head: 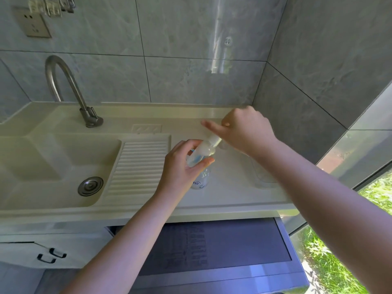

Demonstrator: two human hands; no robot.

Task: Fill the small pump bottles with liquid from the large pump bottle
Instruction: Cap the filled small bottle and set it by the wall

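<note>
Left hand (182, 166) is gripping a small bottle (199, 154), tilted just right of the washboard (140, 164). Right hand (244, 132) is pinching its cap (215, 140). Another bottle (201, 179) is standing beneath. Filling appears early; levels unclear.

Brushed metal faucet (63, 85), glossy cream countertop (233, 187), clear plastic bottle (200, 153), polished grey tiles (191, 81).

I see my left hand (182, 164) gripping a small bottle (199, 154) tilted over the table (233, 187), my right hand (244, 130) pinching its cap (215, 140).
</note>
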